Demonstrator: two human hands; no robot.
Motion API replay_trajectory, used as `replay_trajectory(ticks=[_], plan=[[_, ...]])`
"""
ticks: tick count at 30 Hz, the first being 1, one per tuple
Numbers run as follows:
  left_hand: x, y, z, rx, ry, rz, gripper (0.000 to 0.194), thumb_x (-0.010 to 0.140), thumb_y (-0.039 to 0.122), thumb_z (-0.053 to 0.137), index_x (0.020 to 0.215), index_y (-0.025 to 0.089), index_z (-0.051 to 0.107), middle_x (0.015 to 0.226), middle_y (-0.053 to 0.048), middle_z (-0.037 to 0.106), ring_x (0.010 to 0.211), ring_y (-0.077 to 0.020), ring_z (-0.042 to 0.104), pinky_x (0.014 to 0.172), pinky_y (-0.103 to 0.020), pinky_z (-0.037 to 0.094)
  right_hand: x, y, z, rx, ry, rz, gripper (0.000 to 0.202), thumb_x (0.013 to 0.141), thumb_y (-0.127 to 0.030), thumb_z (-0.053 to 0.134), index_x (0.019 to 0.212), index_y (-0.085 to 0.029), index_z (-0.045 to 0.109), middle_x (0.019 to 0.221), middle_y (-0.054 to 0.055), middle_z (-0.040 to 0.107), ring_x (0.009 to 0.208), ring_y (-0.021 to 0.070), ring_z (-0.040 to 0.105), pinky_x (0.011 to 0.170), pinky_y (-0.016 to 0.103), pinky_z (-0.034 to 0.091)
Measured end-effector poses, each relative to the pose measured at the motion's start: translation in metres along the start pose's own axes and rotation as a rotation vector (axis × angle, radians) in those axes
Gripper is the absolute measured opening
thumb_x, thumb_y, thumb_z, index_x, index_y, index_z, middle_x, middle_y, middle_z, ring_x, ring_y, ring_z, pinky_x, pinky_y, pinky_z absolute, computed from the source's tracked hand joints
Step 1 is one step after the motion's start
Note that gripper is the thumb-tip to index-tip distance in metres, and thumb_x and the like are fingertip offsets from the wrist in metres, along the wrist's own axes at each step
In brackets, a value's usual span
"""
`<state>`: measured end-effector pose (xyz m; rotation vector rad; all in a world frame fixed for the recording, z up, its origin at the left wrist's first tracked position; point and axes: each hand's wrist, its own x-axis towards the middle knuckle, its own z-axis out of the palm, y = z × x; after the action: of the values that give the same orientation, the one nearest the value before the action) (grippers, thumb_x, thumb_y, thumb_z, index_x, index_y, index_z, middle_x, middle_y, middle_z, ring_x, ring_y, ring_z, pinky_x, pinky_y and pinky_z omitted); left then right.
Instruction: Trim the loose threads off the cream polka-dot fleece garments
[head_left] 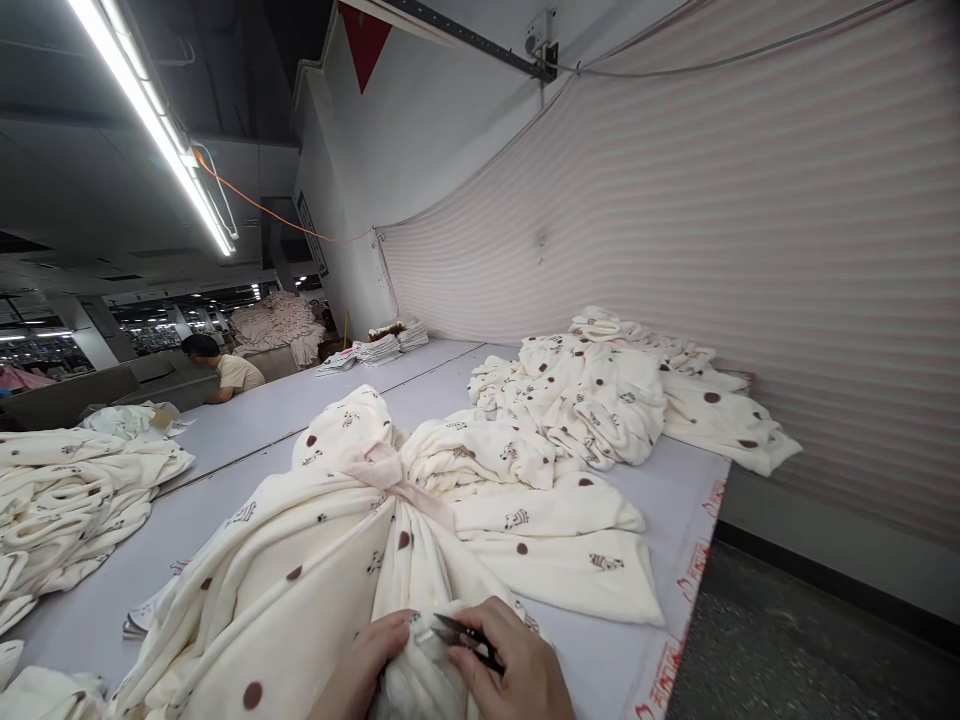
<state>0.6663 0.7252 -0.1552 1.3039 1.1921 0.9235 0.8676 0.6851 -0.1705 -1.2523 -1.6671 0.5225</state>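
Note:
Cream plush fabric point(330, 570) with brown dots and small printed animals lies bunched in front of me, gathered by a pale pink strip point(375, 465). My left hand point(364, 655) closes on a gathered fold of this fabric near the bottom of the view. In my right hand point(517, 665) is a small pair of black thread snips point(469, 635). The blades point left and lie against the fold, close to my left fingertips. Whether a thread is between the blades is too small to tell.
More dotted fabric is heaped at the table's back right point(592, 390), and another heap point(60, 510) lies at left. Stacks of folded cloth point(379, 348) stand at the far end. A person point(229, 370) leans at the table's far left. Striped cloth point(675, 200) covers the right wall.

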Motion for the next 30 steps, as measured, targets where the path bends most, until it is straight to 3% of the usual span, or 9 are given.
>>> replay_trajectory(ticks=[4,8,11,14,19,22,25,28,30], plan=[[-0.003,0.011,0.006,0.089,-0.088,0.029,0.031,0.077,0.049,0.061,0.080,0.019,0.068,0.081,-0.005,0.066,0.085,-0.0240,0.058,0.077,-0.034,0.048,0.001,-0.006,-0.001,-0.083,-0.053,-0.060,0.013,0.084,-0.028,0.058,0.094,-0.025,0.066,0.088,0.002,0.069,0.080,0.0203,0.065,0.069,0.026,0.044],[-0.001,0.034,-0.008,0.202,0.013,0.097,0.042,0.079,0.056,0.058,0.061,0.021,0.046,0.062,0.005,0.043,0.064,-0.0147,0.044,0.062,-0.025,0.037,-0.003,0.016,-0.015,0.087,0.036,0.172,0.020,0.089,-0.039,0.050,0.088,-0.024,0.063,0.086,0.003,0.068,0.081,0.0201,0.063,0.071,0.026,0.044],[0.001,0.048,-0.011,0.589,0.076,0.161,0.031,0.087,0.052,0.048,0.086,0.023,0.057,0.070,0.003,0.055,0.074,-0.0192,0.053,0.072,-0.029,0.040,-0.014,0.052,-0.028,0.164,0.123,0.383,0.026,0.085,-0.050,0.051,0.080,-0.025,0.056,0.080,0.000,0.064,0.078,0.0208,0.059,0.072,0.028,0.043],[0.001,0.046,0.022,1.186,-0.120,0.247,0.039,0.090,0.032,0.040,0.125,0.025,0.055,0.091,-0.005,0.072,0.087,-0.0269,0.063,0.083,-0.041,0.043,-0.024,0.084,-0.029,0.183,0.167,0.523,0.027,0.077,-0.050,0.057,0.070,-0.025,0.048,0.073,-0.002,0.058,0.078,0.0217,0.056,0.071,0.029,0.040],[0.002,0.017,0.110,1.389,-0.307,0.360,0.041,0.079,0.039,0.057,0.102,0.008,0.069,0.094,-0.023,0.070,0.092,-0.0412,0.063,0.088,-0.061,0.037,-0.021,0.099,-0.003,0.301,0.167,0.517,0.020,0.068,-0.039,0.056,0.064,-0.025,0.043,0.064,-0.004,0.050,0.067,0.0193,0.054,0.065,0.028,0.042],[0.009,0.001,0.130,1.379,-0.302,0.359,0.030,0.076,0.023,0.055,0.095,0.005,0.070,0.095,-0.026,0.069,0.095,-0.0429,0.061,0.085,-0.063,0.039,-0.016,0.099,-0.001,0.383,0.168,0.504,0.016,0.072,-0.038,0.051,0.068,-0.024,0.045,0.065,-0.002,0.056,0.068,0.0189,0.058,0.065,0.027,0.044],[0.017,-0.005,0.117,1.259,-0.258,0.384,0.029,0.070,0.008,0.049,0.090,0.011,0.069,0.118,-0.023,0.063,0.116,-0.0403,0.052,0.098,-0.061,0.032,-0.019,0.106,-0.018,0.399,0.204,0.511,0.020,0.078,-0.043,0.048,0.075,-0.023,0.050,0.067,0.000,0.060,0.072,0.0201,0.060,0.070,0.028,0.045],[0.024,0.002,0.082,1.007,-0.208,0.350,0.023,0.072,0.011,0.049,0.089,0.018,0.064,0.140,-0.014,0.051,0.137,-0.0319,0.033,0.114,-0.050,0.017,-0.032,0.118,-0.036,0.362,0.230,0.527,0.022,0.079,-0.045,0.049,0.076,-0.023,0.051,0.067,0.000,0.060,0.073,0.0212,0.060,0.072,0.031,0.045],[0.026,0.011,0.055,0.751,-0.180,0.258,0.016,0.083,0.024,0.046,0.088,0.021,0.060,0.124,-0.012,0.063,0.129,-0.0286,0.045,0.109,-0.045,0.031,-0.043,0.121,-0.035,0.333,0.223,0.535,0.021,0.079,-0.044,0.050,0.073,-0.023,0.051,0.067,0.000,0.060,0.072,0.0212,0.060,0.070,0.031,0.045]])
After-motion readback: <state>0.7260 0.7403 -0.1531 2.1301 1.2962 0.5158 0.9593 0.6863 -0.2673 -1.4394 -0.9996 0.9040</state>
